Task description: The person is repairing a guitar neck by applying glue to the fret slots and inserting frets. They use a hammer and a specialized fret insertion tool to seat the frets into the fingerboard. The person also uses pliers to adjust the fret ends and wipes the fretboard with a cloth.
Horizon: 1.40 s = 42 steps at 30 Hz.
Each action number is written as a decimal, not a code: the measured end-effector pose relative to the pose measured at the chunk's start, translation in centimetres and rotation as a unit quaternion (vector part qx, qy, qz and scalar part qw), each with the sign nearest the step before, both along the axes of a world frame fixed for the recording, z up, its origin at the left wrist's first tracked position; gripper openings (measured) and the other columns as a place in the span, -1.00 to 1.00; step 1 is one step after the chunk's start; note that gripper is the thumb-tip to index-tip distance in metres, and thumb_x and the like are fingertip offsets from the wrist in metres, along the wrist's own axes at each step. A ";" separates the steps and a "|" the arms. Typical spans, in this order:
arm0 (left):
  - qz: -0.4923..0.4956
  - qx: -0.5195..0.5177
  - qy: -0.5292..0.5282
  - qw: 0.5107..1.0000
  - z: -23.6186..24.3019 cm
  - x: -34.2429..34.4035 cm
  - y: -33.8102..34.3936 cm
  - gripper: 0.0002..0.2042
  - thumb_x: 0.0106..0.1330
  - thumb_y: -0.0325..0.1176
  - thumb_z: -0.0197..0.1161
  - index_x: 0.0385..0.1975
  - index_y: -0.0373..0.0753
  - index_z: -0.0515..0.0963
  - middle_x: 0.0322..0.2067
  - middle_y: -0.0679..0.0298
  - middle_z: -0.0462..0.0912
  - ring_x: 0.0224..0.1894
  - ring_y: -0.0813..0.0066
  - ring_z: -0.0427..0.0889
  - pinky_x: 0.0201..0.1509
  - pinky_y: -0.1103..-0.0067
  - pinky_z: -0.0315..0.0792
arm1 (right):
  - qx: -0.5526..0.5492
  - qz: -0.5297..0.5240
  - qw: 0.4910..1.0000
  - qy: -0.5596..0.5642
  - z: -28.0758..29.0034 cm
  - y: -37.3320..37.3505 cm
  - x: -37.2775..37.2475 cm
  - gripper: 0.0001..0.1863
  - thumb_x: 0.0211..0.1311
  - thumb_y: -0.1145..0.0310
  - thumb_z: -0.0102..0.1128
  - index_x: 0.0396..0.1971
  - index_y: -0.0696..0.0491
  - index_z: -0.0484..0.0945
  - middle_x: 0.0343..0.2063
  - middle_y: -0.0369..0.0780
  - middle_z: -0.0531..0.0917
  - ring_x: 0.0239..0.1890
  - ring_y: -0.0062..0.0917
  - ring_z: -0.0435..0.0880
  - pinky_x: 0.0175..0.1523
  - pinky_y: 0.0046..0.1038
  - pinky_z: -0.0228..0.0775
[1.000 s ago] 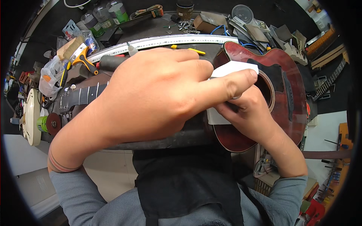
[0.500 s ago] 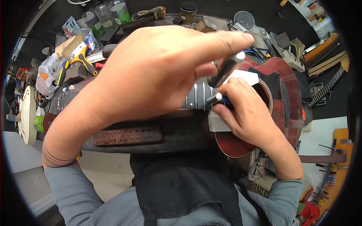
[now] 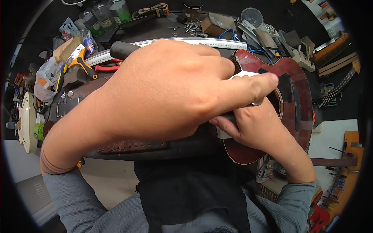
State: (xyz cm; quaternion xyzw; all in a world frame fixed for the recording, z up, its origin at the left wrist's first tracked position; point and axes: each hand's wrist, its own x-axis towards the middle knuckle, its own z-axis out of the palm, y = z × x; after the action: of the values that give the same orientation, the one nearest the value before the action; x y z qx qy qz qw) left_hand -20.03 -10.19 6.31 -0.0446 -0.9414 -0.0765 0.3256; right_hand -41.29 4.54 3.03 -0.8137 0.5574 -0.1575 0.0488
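Note:
My left hand [image 3: 171, 89] is closed and reaches across the middle, index finger stretched out to the right. It grips a hammer, hidden now but for a metal edge [image 3: 257, 103] under that finger; its cylindrical head showed earlier. Behind it my right hand [image 3: 258, 124] lies over the neck end of a red acoustic guitar's body [image 3: 243, 149]. Its thumb shows, while its fingers and the short dark rod with a pale tip seen there earlier are covered. White sheet material [image 3: 243, 73] lies beside the sound hole. The fretboard is hidden under my left hand.
Beyond my hands runs a long steel ruler [image 3: 217, 43], with red-handled pliers [image 3: 107, 68] and a yellow-handled scraper [image 3: 83, 62] at left. A brown drilled block [image 3: 132, 146] lies near the bench edge. Bottles [image 3: 116, 9] stand at the back.
My left hand has come down and toward me, its index finger shifting right. It now covers the hammer head, the fretboard and the fingers of my right hand, which stays nearly in place.

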 end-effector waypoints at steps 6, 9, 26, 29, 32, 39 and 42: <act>0.000 0.010 0.030 0.999 -0.3 -0.1 -0.4 -0.27 0.07 -0.45 0.40 0.41 -0.10 0.71 -0.48 0.31 0.62 -0.48 0.30 0.62 -0.39 0.38 0.55 | 0.016 0.007 1.000 0.011 0.6 -0.9 0.1 -0.51 0.24 0.19 0.64 0.01 0.19 0.67 0.00 0.04 0.70 0.07 0.05 0.68 0.24 -0.03 0.51; -0.004 0.013 0.012 1.000 0.2 -0.2 -0.6 -0.29 0.08 -0.45 0.39 0.39 -0.10 0.73 -0.48 0.30 0.63 -0.47 0.29 0.64 -0.38 0.38 0.56 | 0.047 0.008 0.996 0.077 0.9 -1.2 -0.2 -0.47 0.23 0.18 0.65 0.05 0.20 0.67 0.03 0.07 0.69 0.11 0.06 0.67 0.29 -0.02 0.50; 0.043 0.017 -0.001 0.999 -0.2 -1.0 -1.8 -0.33 0.18 -0.54 0.40 0.40 -0.02 0.71 -0.41 0.28 0.77 -0.37 0.25 0.76 -0.31 0.37 0.60 | 0.080 0.067 0.994 -0.001 2.9 -3.8 -1.4 -0.33 0.17 0.14 0.67 0.21 0.14 0.65 0.15 0.09 0.69 0.26 0.10 0.65 0.40 -0.02 0.48; 0.060 0.015 -0.021 0.998 0.2 -0.8 -1.7 -0.32 0.19 -0.54 0.41 0.41 0.00 0.71 -0.38 0.29 0.78 -0.33 0.24 0.78 -0.28 0.37 0.60 | 0.078 0.078 0.994 -0.008 2.9 -4.4 -1.5 -0.33 0.15 0.15 0.67 0.21 0.13 0.65 0.15 0.08 0.69 0.27 0.09 0.65 0.39 -0.03 0.51; 0.071 0.015 -0.008 0.997 0.1 -1.0 -2.0 -0.32 0.20 -0.53 0.41 0.42 0.01 0.70 -0.36 0.30 0.80 -0.31 0.24 0.78 -0.26 0.36 0.61 | 0.080 0.064 0.995 0.014 3.1 -4.6 -1.4 -0.20 0.18 -0.03 0.63 0.27 0.22 0.63 0.20 0.15 0.70 0.34 0.13 0.63 0.47 -0.02 0.48; 0.075 0.008 -0.058 0.995 0.8 -0.8 -2.0 -0.34 0.27 -0.52 0.43 0.45 0.03 0.67 -0.29 0.26 0.82 -0.25 0.18 0.80 -0.20 0.32 0.64 | 0.076 0.063 0.995 -0.015 3.1 -4.7 -1.2 -0.27 0.10 0.17 0.69 0.25 0.14 0.62 0.15 0.12 0.70 0.18 0.09 0.72 0.36 -0.04 0.55; 0.075 0.021 -0.062 0.995 0.5 -0.7 -1.7 -0.35 0.30 -0.49 0.46 0.45 0.06 0.66 -0.25 0.25 0.83 -0.22 0.16 0.81 -0.17 0.31 0.65 | 0.100 0.087 0.991 0.012 3.1 -4.8 -1.5 -0.24 0.09 0.18 0.70 0.27 0.15 0.60 0.16 0.13 0.69 0.21 0.10 0.70 0.37 -0.02 0.54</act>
State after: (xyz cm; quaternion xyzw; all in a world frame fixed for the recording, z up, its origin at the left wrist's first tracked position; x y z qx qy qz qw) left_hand -20.74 -11.85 6.82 0.0382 -0.9587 -0.0742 0.2720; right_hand -42.82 -0.26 6.09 -0.8517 0.4982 -0.0867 0.1370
